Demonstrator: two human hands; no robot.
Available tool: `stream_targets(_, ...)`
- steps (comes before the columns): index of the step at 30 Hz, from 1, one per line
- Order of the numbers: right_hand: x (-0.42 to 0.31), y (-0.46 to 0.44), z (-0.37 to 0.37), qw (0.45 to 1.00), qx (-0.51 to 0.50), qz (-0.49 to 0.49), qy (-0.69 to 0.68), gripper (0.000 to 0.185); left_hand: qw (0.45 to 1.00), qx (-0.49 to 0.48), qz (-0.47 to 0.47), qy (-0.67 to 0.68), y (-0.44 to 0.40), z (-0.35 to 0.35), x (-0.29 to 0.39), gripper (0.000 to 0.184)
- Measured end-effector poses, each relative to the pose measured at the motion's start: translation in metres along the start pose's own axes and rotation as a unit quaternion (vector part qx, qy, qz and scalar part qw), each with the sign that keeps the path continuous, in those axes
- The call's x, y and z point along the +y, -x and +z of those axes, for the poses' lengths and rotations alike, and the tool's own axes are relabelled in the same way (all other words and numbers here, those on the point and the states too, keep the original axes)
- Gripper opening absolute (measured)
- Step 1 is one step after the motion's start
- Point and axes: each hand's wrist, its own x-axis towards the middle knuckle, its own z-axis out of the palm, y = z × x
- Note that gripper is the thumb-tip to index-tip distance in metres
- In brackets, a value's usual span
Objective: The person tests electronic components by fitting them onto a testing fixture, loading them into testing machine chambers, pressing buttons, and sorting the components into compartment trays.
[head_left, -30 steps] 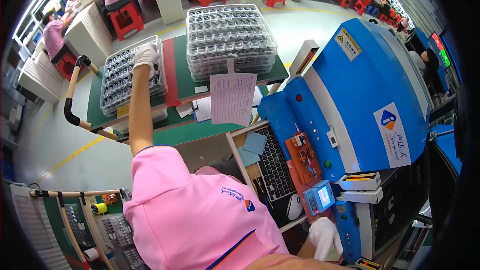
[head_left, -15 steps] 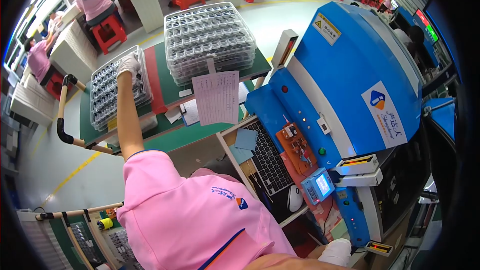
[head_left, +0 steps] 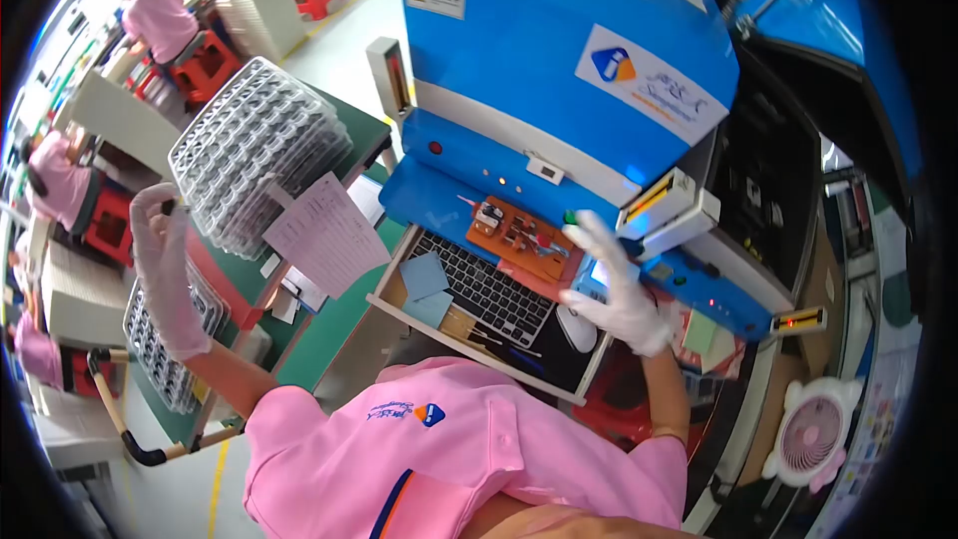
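My left hand, in a white glove, is raised over the lower clear tray at the left. Its fingers are curled to a pinch around a small dark part, too small to name exactly. Beside it stands a stack of clear compartment trays. My right hand, also gloved, hovers with fingers apart in front of the blue machine. Close to it are an orange fixture with small metal pieces on it and a blue control box with a lit screen, partly covered by the hand.
A blue machine with a rounded hood stands ahead. Below it, an open drawer holds a keyboard and a white mouse. A written sheet hangs from the tray stack. A fan stands at right; co-workers sit at upper left.
The view has swung right. My left hand has lifted off the lower tray with a small dark part. My right hand has come up from the bottom edge to beside the fixture.
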Motion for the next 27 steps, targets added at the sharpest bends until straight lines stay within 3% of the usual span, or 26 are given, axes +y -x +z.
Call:
stream_targets(1,0.003,-0.006,0.023,0.997,-0.001,-0.026,-0.069,0.075,1.0,-0.014,-0.001,-0.001,0.005,0.018,0.003,0.016)
stream_targets(3,0.004,-0.022,0.055,0.991,0.01,-0.072,0.109,0.061,0.993,-0.103,0.043,0.024,0.012,0.056,0.002,0.019)
stream_targets(5,0.051,-0.028,0.093,0.985,0.007,-0.08,0.151,0.052,0.971,-0.224,0.044,0.064,0.02,0.102,-0.008,0.02)
stream_targets(7,0.074,-0.032,0.102,0.978,0.009,-0.077,0.194,0.044,0.949,-0.295,0.023,0.106,0.031,0.149,-0.031,0.026)
stream_targets(9,0.084,-0.031,0.102,0.947,-0.083,-0.096,0.295,0.031,0.928,-0.327,-0.066,0.167,0.052,0.189,-0.045,0.033)
stream_targets(10,0.086,-0.029,0.102,0.952,-0.075,-0.069,0.287,0.031,0.918,-0.355,-0.069,0.163,0.058,0.201,-0.054,0.033)
stream_targets(12,0.086,-0.027,0.1,0.956,0.147,-0.148,0.206,0.029,0.884,-0.44,-0.093,0.129,0.069,0.221,-0.07,0.031)
stream_targets(13,0.087,-0.029,0.102,0.957,0.155,-0.129,0.209,0.029,0.875,-0.458,-0.092,0.129,0.074,0.229,-0.078,0.031)
stream_targets(17,0.091,-0.038,0.104,0.948,0.159,-0.155,0.227,0.024,0.865,-0.484,-0.058,0.118,0.086,0.251,-0.095,0.025)
stream_targets(20,0.096,-0.04,0.108,0.968,0.104,-0.122,0.192,0.02,0.842,-0.469,-0.176,0.198,0.091,0.253,-0.098,0.025)
stream_targets(22,0.093,-0.031,0.099,0.969,0.128,-0.105,0.185,0.019,0.841,-0.469,-0.181,0.201,0.092,0.252,-0.104,0.025)
stream_targets(25,0.094,-0.021,0.073,0.961,0.172,-0.099,0.191,0.017,0.849,-0.445,-0.17,0.229,0.088,0.255,-0.112,0.025)
stream_targets(27,0.088,-0.022,0.069,0.938,0.197,-0.05,0.281,0.016,0.879,-0.422,-0.117,0.189,0.089,0.259,-0.127,0.024)
